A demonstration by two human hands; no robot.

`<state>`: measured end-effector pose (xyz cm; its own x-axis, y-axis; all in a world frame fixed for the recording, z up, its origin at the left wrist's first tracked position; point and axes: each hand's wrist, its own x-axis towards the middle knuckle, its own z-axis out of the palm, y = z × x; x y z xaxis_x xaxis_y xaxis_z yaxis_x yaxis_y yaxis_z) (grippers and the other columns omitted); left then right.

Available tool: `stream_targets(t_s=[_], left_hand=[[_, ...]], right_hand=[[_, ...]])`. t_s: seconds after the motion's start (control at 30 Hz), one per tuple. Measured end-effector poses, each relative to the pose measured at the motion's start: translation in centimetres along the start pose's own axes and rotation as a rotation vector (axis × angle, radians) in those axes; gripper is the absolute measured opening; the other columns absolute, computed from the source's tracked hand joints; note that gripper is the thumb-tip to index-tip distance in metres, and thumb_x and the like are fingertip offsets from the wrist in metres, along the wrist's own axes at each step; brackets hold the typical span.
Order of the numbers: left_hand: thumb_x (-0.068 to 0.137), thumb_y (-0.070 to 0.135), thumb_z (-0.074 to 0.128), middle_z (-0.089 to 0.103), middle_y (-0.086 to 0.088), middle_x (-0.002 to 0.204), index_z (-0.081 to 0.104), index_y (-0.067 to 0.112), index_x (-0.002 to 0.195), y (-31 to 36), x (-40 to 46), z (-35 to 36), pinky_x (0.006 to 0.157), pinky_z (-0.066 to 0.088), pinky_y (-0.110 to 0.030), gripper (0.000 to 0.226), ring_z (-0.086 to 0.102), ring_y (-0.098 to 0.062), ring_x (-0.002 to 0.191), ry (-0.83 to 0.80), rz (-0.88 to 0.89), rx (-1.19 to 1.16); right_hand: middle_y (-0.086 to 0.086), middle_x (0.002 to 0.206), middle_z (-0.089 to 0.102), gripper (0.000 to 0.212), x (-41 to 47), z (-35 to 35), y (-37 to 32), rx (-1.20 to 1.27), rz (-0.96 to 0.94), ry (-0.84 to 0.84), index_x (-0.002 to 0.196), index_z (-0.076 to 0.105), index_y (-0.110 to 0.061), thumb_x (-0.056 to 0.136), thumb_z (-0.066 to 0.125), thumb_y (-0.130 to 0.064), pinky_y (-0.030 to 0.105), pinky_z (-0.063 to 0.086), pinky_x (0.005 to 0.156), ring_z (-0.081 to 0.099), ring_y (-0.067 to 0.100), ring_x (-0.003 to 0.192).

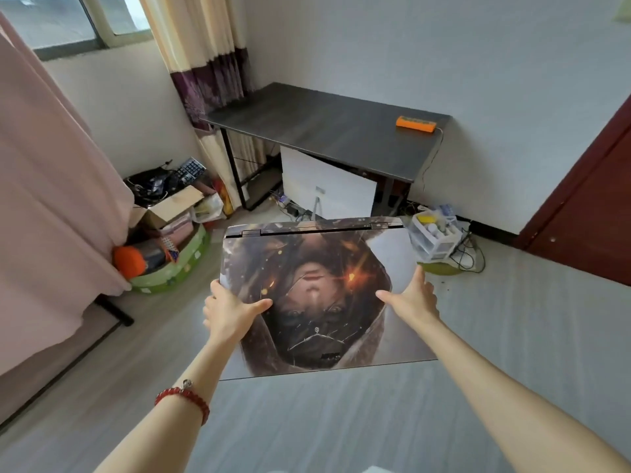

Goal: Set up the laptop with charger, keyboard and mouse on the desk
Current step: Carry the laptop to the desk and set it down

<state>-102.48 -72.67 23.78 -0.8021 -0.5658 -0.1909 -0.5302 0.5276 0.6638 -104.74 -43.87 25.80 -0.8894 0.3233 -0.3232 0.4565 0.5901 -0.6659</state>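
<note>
I hold a closed laptop [317, 268] flat in front of me, above the floor; its lid carries a printed picture and its hinge points away. My left hand [230, 310] grips its left edge, thumb on the lid. My right hand [415, 295] grips the right edge the same way. The dark desk [324, 131] stands ahead against the wall, some way beyond the laptop. A keyboard [191, 169] rests on a pile of things on the floor left of the desk. No mouse or charger can be made out.
An orange power strip [416, 123] lies on the desk's right end, its cable hanging down. A white board [327, 186] leans under the desk. Boxes [170, 206] sit at left, a plastic drawer unit [433, 233] and cables at right, a brown door [587, 206] far right.
</note>
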Motion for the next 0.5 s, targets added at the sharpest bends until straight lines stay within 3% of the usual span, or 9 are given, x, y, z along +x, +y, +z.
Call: stream_targets(t_s=[0.23, 0.5], left_hand=[[0.057, 0.046, 0.084, 0.044, -0.021, 0.133, 0.024, 0.007, 0.135, 6.0, 18.2, 0.0, 0.102, 0.037, -0.054, 0.105, 0.041, -0.041, 0.124, 0.041, -0.028, 0.018], [0.056, 0.047, 0.084, 0.046, -0.021, 0.131, 0.029, 0.008, 0.13, 15.9, 41.6, 0.9, 0.1, 0.036, -0.052, 0.101, 0.043, -0.04, 0.122, 0.014, 0.023, 0.032]], right_hand=[[0.013, 0.153, 0.019, 0.103, 14.7, 5.8, -12.5, -0.006, -0.063, -0.013, 0.147, 0.001, -0.015, 0.075, 0.072, -0.038, 0.049, 0.026, 0.107, 0.025, 0.036, 0.137], [0.017, 0.143, 0.034, 0.099, 31.2, 11.4, -27.0, 0.02, -0.011, 0.046, 0.144, 0.011, -0.018, 0.071, 0.073, -0.04, 0.045, 0.04, 0.097, 0.039, 0.037, 0.127]])
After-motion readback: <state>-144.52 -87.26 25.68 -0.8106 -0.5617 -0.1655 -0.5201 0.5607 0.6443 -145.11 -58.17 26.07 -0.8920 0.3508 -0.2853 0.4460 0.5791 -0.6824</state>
